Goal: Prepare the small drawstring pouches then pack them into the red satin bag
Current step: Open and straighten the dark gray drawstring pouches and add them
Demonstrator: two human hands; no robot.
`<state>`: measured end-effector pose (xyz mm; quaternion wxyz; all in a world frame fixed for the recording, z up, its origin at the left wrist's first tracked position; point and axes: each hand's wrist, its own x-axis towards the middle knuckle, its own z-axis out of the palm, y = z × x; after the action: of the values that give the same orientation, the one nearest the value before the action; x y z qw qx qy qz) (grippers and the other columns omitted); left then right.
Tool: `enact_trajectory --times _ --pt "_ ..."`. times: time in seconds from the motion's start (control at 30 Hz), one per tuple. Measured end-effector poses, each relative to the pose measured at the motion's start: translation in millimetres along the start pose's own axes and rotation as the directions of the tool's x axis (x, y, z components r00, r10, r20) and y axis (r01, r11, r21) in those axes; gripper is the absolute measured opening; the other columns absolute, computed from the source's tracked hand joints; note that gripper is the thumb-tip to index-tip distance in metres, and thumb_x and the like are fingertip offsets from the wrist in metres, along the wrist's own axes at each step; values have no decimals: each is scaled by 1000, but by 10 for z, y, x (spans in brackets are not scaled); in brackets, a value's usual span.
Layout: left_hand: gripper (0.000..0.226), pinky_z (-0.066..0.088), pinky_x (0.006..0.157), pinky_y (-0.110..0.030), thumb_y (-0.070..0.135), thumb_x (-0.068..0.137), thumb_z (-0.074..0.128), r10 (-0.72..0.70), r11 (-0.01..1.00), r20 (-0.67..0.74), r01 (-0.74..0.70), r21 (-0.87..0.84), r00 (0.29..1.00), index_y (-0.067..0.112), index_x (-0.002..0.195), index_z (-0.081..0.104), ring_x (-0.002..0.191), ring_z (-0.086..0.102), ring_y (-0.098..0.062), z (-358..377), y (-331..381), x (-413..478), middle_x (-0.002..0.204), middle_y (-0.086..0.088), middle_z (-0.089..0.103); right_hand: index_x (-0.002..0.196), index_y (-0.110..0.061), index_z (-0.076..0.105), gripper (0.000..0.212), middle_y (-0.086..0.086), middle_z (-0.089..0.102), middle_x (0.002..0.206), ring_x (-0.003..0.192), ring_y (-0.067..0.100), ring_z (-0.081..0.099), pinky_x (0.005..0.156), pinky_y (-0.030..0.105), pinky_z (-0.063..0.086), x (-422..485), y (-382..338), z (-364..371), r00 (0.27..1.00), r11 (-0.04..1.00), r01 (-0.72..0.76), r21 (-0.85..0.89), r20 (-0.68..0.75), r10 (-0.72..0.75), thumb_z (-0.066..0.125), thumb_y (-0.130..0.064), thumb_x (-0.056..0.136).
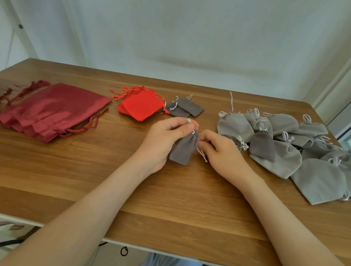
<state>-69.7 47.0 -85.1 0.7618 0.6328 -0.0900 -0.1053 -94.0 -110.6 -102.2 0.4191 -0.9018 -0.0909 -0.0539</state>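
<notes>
A small dark grey drawstring pouch (183, 149) hangs just above the middle of the wooden table (80, 177). My left hand (165, 140) grips its gathered neck from the left. My right hand (220, 152) pinches the pale drawstring on the pouch's right side, and the cord's end dangles below the fingers. The dark red satin bag (50, 110) lies flat at the left with its cords spread out. Two more small dark grey pouches (185, 108) lie beyond my hands, next to a stack of bright red pouches (140, 106).
A heap of several larger light grey drawstring pouches (286, 148) covers the right side of the table up to its edge. A white wall stands behind the table. The table's near edge runs just above my lap.
</notes>
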Motion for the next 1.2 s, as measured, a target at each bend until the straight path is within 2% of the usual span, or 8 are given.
enact_trajectory --times 0.17,0.37,0.5,0.63,0.8,0.93,1.03,1.2 --pt "13 51 62 -18 12 92 57 12 1000 18 -12 -3 1000 11 87 68 72 65 -4 8 22 -15 73 9 70 102 -16 66 20 -1 66 97 92 10 59 83 22 45 -4 -12 -30 998 977 -55 206 39 48 47 -20 99" --pt "17 57 68 -29 19 84 59 -2 990 103 17 -140 995 17 77 74 66 63 -13 -4 82 -33 70 1 67 82 -12 62 20 3 62 81 81 12 55 79 27 43 -5 -3 -76 997 955 -11 298 79 -13 50 -18 98" --pt "24 52 61 -20 18 90 52 -21 979 190 58 -195 982 16 72 68 64 61 -6 -16 98 -41 70 5 66 82 -12 62 18 -5 64 81 84 7 59 81 21 45 2 10 -105 999 895 -33 446 17 28 51 -16 97" --pt "19 51 65 -16 16 95 51 -41 994 97 50 -94 994 14 86 68 69 62 -2 -14 47 -15 70 8 67 73 -15 58 20 -2 64 79 81 14 53 72 25 39 25 27 -135 993 738 -113 665 45 112 56 -23 91" --pt "19 45 80 -16 13 93 57 170 965 -96 -145 220 981 23 91 73 92 62 2 -41 -69 38 88 15 71 77 -14 59 15 -1 59 89 92 18 50 77 29 36 36 43 -153 991 579 -133 805 91 102 53 -18 90" --pt "15 46 81 -14 19 92 59 301 829 -89 -214 517 949 21 99 73 91 60 5 -43 -114 27 95 14 70 99 -4 61 17 4 67 105 103 24 54 90 37 37 12 -10 -103 997 577 -71 814 80 10 56 -18 91" --pt "15 41 73 -8 16 91 60 339 752 -60 -232 617 939 18 97 74 82 57 9 -20 -142 26 91 14 68 94 -5 64 9 5 70 94 93 14 62 86 24 47 -14 -82 -31 1000 700 -16 714 -2 25 56 -8 91" --pt "15 40 68 -4 15 91 60 332 699 -24 -229 677 943 16 98 74 77 56 3 29 -153 0 88 12 66 86 -17 67 10 -1 69 86 85 12 61 82 27 48 -13 -92 44 995 851 -25 524 -72 74 60 -12 91"
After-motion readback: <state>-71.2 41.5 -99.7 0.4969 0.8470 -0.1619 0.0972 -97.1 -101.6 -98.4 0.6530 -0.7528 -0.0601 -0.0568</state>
